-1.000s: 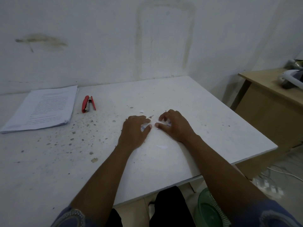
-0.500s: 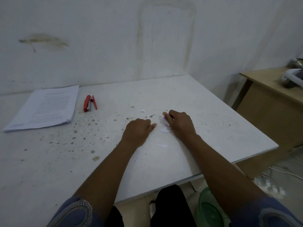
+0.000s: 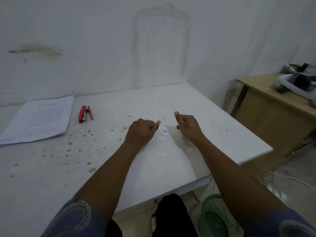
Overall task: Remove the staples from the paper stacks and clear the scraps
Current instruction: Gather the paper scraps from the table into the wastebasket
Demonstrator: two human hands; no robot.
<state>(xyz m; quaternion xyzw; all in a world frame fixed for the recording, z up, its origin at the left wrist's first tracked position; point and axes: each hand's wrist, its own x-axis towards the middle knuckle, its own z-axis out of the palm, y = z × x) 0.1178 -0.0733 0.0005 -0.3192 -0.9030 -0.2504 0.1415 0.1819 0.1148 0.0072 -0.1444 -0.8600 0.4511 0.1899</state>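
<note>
left hand [image 3: 140,132]: knuckles up on the table [image 3: 222,134], fingers curled under, thumb stuck out toward the scraps. Underside was hidden, so can't tell if it held anything.
right hand [image 3: 188,127]: fingers curled, thumb raised. A pale sliver showed at the fingertips [image 3: 178,127]; can't confirm it was pinched.
scraps [image 3: 165,135]: small pile of white paper bits lay on the table between the two hands, just beside each, touching neither as far as visible.
lone scrap [image 3: 162,153]: lay apart from the pile, nearer the person, between the forearms.
paper stack [image 3: 37,120]: printed sheets, flat at the far left of the table, well apart from both hands.
red stapler [image 3: 85,114]: lay just right of the stack, untouched.
table surface: white, speckled with dark spots mostly left of the hands.
green basket [image 3: 217,218]: mesh, on the floor under the right forearm.
wooden desk [image 3: 273,113]: stood to the right, with clutter on top, too blurred to identify.
</note>
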